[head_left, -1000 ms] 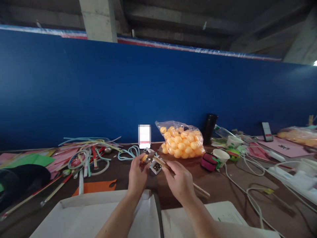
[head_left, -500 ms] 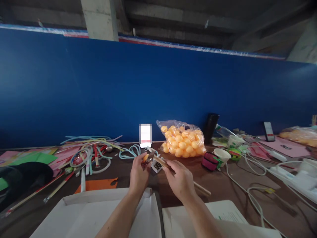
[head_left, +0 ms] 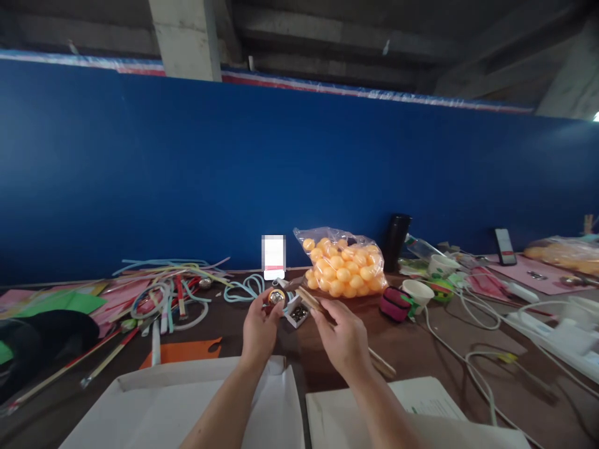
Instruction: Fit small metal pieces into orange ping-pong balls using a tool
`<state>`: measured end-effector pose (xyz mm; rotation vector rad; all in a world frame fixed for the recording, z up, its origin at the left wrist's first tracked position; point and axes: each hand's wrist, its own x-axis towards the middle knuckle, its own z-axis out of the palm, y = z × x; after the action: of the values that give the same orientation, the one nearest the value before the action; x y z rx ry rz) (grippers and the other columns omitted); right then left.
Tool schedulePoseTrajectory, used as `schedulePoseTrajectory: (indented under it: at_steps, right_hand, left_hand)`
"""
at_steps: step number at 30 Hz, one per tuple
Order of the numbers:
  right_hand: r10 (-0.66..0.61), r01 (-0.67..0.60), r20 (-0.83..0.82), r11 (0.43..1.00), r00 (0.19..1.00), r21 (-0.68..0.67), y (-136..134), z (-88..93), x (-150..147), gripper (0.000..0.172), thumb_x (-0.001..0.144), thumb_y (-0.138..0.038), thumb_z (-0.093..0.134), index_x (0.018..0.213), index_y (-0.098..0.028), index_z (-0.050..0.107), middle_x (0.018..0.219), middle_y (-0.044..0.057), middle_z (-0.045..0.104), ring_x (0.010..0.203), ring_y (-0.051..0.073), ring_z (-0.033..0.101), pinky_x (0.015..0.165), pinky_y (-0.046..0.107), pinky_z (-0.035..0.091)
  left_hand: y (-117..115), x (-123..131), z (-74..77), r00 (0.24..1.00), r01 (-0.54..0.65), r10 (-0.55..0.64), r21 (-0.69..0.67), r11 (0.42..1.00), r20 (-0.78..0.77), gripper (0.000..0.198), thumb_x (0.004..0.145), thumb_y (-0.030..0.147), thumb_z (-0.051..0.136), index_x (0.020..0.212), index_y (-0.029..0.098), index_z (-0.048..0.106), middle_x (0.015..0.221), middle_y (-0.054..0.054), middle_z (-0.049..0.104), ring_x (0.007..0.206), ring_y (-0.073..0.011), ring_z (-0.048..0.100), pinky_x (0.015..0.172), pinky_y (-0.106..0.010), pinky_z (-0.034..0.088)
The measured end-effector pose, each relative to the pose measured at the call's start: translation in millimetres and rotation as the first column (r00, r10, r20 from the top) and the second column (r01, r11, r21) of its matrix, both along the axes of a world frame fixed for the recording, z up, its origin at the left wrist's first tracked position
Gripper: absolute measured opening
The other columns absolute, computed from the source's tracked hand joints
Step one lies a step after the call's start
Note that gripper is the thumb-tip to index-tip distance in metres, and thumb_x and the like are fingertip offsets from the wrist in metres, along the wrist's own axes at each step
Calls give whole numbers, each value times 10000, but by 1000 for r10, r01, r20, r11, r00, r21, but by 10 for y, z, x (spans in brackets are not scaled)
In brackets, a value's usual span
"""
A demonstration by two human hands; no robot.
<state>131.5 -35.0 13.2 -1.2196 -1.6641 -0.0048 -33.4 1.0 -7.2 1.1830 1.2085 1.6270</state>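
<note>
My left hand [head_left: 259, 327] pinches a small orange ball [head_left: 276, 297] whose facing side is covered with shiny silver studs. My right hand [head_left: 342, 333] is closed around a light wooden stick-like tool [head_left: 307, 298]. One end of it points toward the ball but stays apart from it; the other end sticks out behind the wrist. Between the hands, a small white box [head_left: 296, 313] of little metal pieces sits on the table. Its contents look like tacks, too small to be sure. Fingers hide part of the ball and the middle of the tool.
Behind the hands lie a clear bag of orange balls [head_left: 346, 268], a phone [head_left: 274, 255] and a blue cord [head_left: 244, 289]. Coloured strips [head_left: 171, 274] are heaped left. Paper cups [head_left: 417, 293] and white cables [head_left: 468, 368] are right. A white tray [head_left: 187, 405] is in front.
The tool's end has drawn back from the ball, to the right. The ball has turned, so its studded side now faces me. Both hands keep their hold.
</note>
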Motion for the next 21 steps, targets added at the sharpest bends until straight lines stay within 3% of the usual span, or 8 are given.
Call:
schedulePoseTrajectory:
  at_steps: [6, 21]
  right_hand:
    - [-19, 23, 75, 998, 997, -51, -8, -14, -11, 190, 848, -243, 559, 1005, -234, 666, 954, 45, 701, 867, 197, 650, 788, 272, 487]
    - [-7, 9, 36, 998, 999, -58, 22, -65, -9, 201, 862, -261, 556, 1035, -237, 654, 975, 42, 696, 889, 193, 647, 799, 276, 483]
  left_hand:
    - [-18, 18, 35, 1000, -6, 6, 22, 1000, 3, 500, 685, 348, 695, 1127, 143, 586, 880, -75, 691, 780, -193, 649, 737, -319, 491]
    - [0, 3, 15, 1000, -5, 5, 26, 1000, 27, 467, 667, 351, 724, 1082, 162, 626, 841, -50, 694, 718, -169, 647, 697, -287, 495]
